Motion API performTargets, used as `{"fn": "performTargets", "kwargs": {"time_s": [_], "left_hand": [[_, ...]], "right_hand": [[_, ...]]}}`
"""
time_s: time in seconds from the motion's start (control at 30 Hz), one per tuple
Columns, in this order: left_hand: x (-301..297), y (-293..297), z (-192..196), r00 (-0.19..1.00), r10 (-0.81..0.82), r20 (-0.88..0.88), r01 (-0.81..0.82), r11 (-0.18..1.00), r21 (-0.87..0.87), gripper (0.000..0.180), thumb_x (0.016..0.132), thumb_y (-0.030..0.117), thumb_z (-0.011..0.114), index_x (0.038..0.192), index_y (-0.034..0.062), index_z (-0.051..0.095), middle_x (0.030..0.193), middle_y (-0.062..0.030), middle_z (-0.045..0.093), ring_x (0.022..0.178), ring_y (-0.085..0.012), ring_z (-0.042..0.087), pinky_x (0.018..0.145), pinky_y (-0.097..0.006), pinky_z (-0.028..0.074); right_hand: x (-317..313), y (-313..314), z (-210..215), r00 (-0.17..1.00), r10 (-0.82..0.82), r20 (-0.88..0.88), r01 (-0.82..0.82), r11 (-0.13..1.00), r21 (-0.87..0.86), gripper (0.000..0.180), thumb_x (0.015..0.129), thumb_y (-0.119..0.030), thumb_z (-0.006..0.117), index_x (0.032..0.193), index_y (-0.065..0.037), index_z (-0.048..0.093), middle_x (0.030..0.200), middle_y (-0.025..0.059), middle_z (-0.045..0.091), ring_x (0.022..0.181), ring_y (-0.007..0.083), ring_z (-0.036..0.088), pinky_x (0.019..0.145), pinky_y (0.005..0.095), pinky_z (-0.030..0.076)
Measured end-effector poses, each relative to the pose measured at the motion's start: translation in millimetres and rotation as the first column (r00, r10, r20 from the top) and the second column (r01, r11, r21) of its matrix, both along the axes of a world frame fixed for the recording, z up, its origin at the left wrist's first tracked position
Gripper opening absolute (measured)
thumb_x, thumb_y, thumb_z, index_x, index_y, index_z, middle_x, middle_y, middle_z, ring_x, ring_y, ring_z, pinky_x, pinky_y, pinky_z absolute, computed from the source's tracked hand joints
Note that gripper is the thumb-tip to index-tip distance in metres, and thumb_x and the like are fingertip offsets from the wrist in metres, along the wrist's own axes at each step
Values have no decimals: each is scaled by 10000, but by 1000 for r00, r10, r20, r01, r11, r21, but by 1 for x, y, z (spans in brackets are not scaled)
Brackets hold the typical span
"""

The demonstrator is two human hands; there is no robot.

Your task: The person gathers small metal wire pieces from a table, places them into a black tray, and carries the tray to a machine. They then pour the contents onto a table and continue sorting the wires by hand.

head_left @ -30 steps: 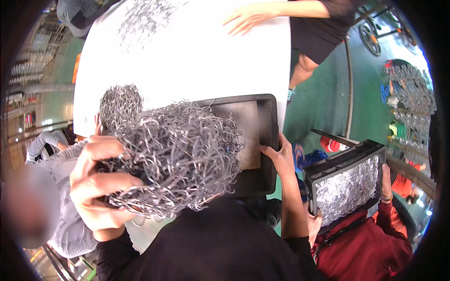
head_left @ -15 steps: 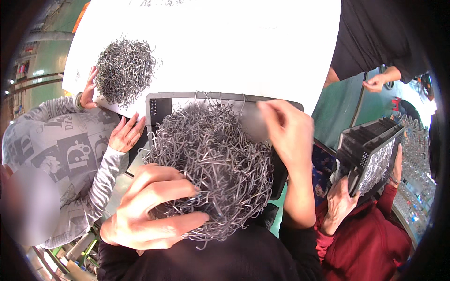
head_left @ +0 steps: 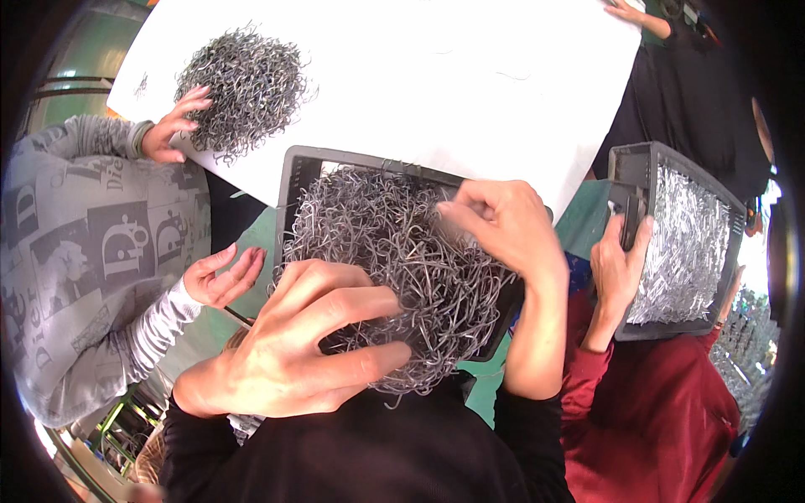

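Note:
A large tangled heap of bent grey metal hooks (head_left: 453,277) fills a black plastic crate (head_left: 290,180) in front of me, its near side bulging toward my body. My left hand (head_left: 302,344) lies over the near left of the heap, fingers curved and spread apart, tips resting among the hooks. On the heap's far right, my right hand (head_left: 503,222) has thumb and forefinger pinched together. Its fingertips are slightly blurred, and what sits between them cannot be made out.
A white-topped table (head_left: 436,92) stands beyond the crate, bearing another pile of hooks (head_left: 251,92). A person in grey (head_left: 109,243) at left touches that pile. At right, a person in red (head_left: 646,411) holds a black crate of silvery pieces (head_left: 683,243). Someone in black (head_left: 696,109) stands behind.
My right hand has moved down and left onto the hooks from the crate's far rim. My left hand has shifted slightly right. The right-hand neighbour's crate has tilted, showing its contents.

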State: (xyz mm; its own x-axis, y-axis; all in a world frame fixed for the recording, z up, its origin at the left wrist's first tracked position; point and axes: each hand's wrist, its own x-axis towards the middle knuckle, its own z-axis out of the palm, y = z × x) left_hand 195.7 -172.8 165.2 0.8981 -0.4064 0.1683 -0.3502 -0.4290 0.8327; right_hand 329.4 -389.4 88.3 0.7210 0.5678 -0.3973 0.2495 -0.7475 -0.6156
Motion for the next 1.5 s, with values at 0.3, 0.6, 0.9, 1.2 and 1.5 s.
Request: {"fn": "performTargets", "kwargs": {"time_s": [0.3, 0.6, 0.9, 1.2, 1.5], "left_hand": [[-65, 4, -4, 988, -86, 124, 92, 995, -39, 354, 568, 136, 690, 920, 103, 675, 1109, -91, 545, 947, -263, 540, 753, -369, 412], [-96, -18, -32, 978, -146, 151, 154, 987, -40, 378, 552, 89, 741, 923, 124, 676, 1113, -68, 533, 985, -270, 509, 738, -379, 396], [-89, -18, -23, 985, -125, 122, 128, 991, -24, 345, 559, 90, 744, 897, 115, 680, 1104, -65, 539, 987, -271, 515, 752, -374, 395], [-103, -27, -26, 987, -94, 131, 98, 995, -25, 361, 546, 94, 743, 901, 119, 677, 1105, -61, 533, 983, -271, 514, 744, -367, 402], [-105, -32, -29, 985, -110, 129, 115, 993, -33, 410, 522, 70, 751, 920, 127, 669, 1114, -55, 529, 1006, -268, 511, 770, -379, 398]], "right_hand": [[-11, 38, -43, 945, 149, 291, -202, 966, 162, 186, 776, -203, 679, 953, -149, 700, 831, 39, 650, 772, 230, 625, 699, 352, 480], [-63, 31, -56, 683, 145, 716, -278, 958, 72, 41, 814, -97, 597, 846, -80, 578, 785, 55, 620, 768, 255, 622, 640, 365, 472], [-44, -13, -31, 969, 36, 245, -115, 942, 316, 177, 829, -83, 604, 981, -16, 666, 866, 83, 667, 783, 168, 618, 711, 288, 471], [-38, -4, -39, 995, -3, 100, -7, 995, 96, 220, 744, -233, 715, 856, -43, 714, 717, 134, 678, 675, 236, 654, 655, 347, 493], [-71, -12, -11, 909, -108, 403, 74, 992, 98, 150, 732, -156, 608, 752, -28, 683, 763, 170, 668, 763, 342, 655, 720, 395, 505]]}}
